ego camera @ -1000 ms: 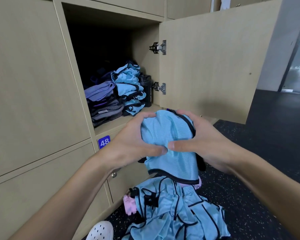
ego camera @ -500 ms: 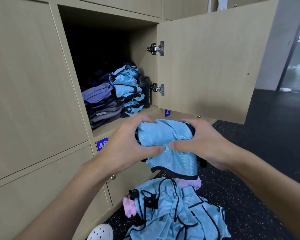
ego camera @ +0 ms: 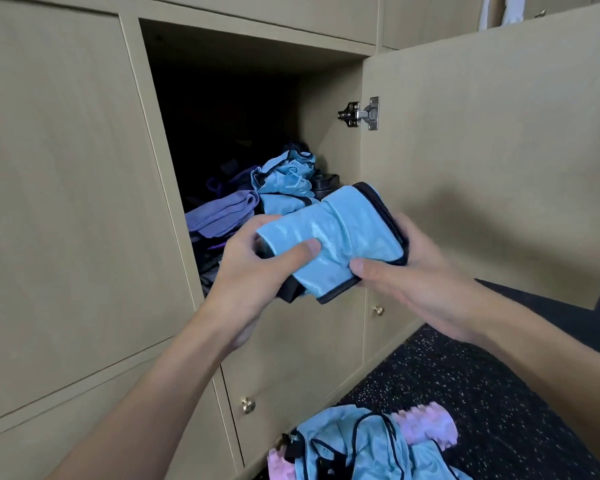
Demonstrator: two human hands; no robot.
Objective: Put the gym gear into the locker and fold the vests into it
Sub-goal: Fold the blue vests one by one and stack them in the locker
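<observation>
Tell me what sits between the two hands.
In the head view, the folded blue vest fills the gap: the left hand grips one end, the right hand the other.

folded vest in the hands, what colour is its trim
Black trim on a light blue vest, seen in the head view.

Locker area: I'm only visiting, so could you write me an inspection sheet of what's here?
Surface: speckled dark floor.
Job's things: folded blue vest held in front of the open locker; blue vest stack and purple cloth inside; unfolded vest pile and pink foam roller on the floor.
Clutter: nothing seen.
Grips: left hand and right hand both hold the folded blue vest, thumbs on top.
Cables: nothing seen.
Surroundings: locker door swung open on the right; closed lockers around.
</observation>
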